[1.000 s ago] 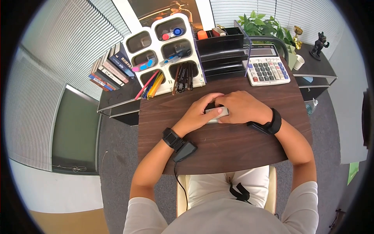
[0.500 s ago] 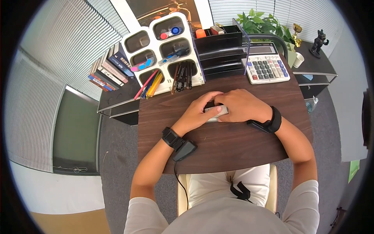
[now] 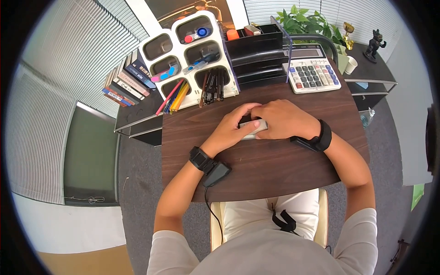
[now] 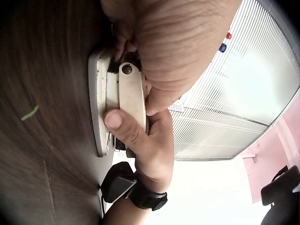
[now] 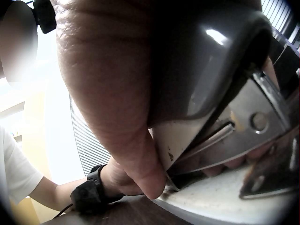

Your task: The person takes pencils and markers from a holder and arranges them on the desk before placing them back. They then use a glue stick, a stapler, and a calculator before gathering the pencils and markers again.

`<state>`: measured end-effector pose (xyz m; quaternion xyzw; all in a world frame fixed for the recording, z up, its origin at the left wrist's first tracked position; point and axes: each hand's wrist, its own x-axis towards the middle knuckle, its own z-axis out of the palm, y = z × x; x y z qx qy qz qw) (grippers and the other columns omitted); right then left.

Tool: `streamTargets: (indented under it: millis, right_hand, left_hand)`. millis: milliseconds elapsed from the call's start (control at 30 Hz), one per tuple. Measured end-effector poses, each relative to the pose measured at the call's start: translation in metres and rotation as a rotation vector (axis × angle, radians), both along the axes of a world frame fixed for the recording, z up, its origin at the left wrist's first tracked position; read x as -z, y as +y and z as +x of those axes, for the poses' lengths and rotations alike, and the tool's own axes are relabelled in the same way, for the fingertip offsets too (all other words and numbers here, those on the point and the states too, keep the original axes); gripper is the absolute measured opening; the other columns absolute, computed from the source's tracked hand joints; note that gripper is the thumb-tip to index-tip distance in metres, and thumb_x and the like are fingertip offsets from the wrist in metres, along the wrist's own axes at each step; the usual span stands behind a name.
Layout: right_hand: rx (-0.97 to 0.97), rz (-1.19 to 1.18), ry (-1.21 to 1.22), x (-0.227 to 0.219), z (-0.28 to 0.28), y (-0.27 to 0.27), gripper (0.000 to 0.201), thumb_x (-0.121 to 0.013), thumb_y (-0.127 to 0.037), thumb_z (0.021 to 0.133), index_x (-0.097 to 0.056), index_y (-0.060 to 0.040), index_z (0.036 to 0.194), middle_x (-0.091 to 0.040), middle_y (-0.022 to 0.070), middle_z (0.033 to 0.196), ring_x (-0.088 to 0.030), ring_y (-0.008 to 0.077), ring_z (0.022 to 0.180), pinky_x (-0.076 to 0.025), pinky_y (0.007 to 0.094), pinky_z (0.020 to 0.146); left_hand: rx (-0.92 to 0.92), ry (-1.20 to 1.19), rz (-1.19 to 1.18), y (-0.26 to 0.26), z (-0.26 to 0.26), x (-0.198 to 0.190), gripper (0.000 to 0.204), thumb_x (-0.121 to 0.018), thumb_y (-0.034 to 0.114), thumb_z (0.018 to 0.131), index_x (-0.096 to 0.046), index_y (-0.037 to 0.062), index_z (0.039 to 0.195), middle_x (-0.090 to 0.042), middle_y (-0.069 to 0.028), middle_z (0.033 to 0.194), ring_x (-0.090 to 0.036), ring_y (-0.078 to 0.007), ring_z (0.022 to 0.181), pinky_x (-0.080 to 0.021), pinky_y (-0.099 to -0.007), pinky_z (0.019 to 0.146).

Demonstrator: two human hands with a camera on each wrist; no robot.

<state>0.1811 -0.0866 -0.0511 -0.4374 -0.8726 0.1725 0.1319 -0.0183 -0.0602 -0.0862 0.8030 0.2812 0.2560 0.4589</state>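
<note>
Both hands meet over a stapler (image 3: 263, 125) on the wooden desk. My left hand (image 3: 229, 132) holds it from the left, the thumb along its side. From the right, my right hand (image 3: 288, 121) curls over it and hides much of its top. In the left wrist view, the stapler's cream side arm (image 4: 132, 91) stands above its pale base, with the right thumb (image 4: 123, 126) against the side. The right wrist view shows the dark grey cover (image 5: 201, 70) and metal nose (image 5: 258, 112), raised a little above the base (image 5: 220, 199).
Beyond the hands stand a white pen organizer (image 3: 181, 52) with pens and pencils, a black tray rack (image 3: 254, 48) and a large calculator (image 3: 314, 75). Books (image 3: 130, 80) lean at the left. A cabled black box (image 3: 217, 174) sits near the left wrist.
Both hands keep their hold on the stapler, with barely any finger movement. The head view has tilted slightly, so the hands and the desk things appear a little higher.
</note>
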Motion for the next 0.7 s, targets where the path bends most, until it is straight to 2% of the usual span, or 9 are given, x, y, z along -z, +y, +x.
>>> streamTargets:
  millis: [67,133,700]
  right_hand:
    - [0.006,-0.022,-0.013,0.0000,0.0002,0.0002,0.036,-0.073,-0.032,0.070,-0.063,-0.0028,0.090,-0.066,0.0164,0.076,-0.065,0.0350,0.076,-0.050,0.0431,0.070]
    - [-0.008,0.017,0.021,0.0035,0.0013,0.0009,0.033,-0.073,-0.031,0.071,-0.060,-0.0047,0.088,-0.064,0.0154,0.072,-0.063,0.0360,0.071,-0.048,0.0437,0.065]
    - [-0.007,0.021,0.023,0.0024,0.0008,0.0001,0.032,-0.073,-0.029,0.070,-0.060,-0.0045,0.086,-0.063,0.0161,0.070,-0.062,0.0370,0.070,-0.047,0.0443,0.063]
  left_hand:
    - [-0.003,0.002,0.003,-0.0003,0.0003,-0.0005,0.049,-0.059,0.025,0.093,-0.045,0.0033,0.135,-0.055,-0.0110,0.130,-0.051,-0.0199,0.120,-0.038,-0.0337,0.102]
    - [-0.007,0.004,0.005,-0.0006,0.0004,-0.0014,0.049,-0.059,0.026,0.093,-0.045,0.0034,0.135,-0.055,-0.0111,0.130,-0.051,-0.0200,0.120,-0.038,-0.0337,0.102]
    - [0.005,-0.002,0.002,0.0006,-0.0006,0.0013,0.050,-0.060,0.027,0.093,-0.045,0.0035,0.135,-0.055,-0.0113,0.130,-0.051,-0.0202,0.120,-0.039,-0.0339,0.102]
